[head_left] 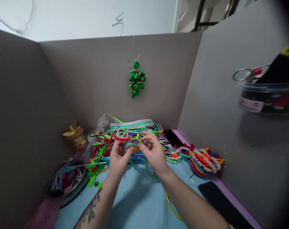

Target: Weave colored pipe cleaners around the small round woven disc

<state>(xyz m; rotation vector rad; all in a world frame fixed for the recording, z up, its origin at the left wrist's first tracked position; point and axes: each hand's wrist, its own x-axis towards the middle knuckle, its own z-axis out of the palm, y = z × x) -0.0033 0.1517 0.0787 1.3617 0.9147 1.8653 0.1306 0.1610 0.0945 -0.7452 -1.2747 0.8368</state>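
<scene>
My left hand (118,159) and my right hand (154,152) meet over the blue mat (139,194), fingers pinched together on a small coiled pipe-cleaner piece (132,145) of purple, orange and green. A red pipe cleaner (119,138) arches just above my left fingers. Behind the hands lies a tangled heap of coloured pipe cleaners (130,128).
Finished pipe-cleaner figures (201,159) lie at the right by the grey partition. A round tin (65,179) with pieces sits at the left, a yellow toy (74,135) behind it. A green ornament (136,79) hangs on the back wall. A black phone (221,200) lies at the right edge.
</scene>
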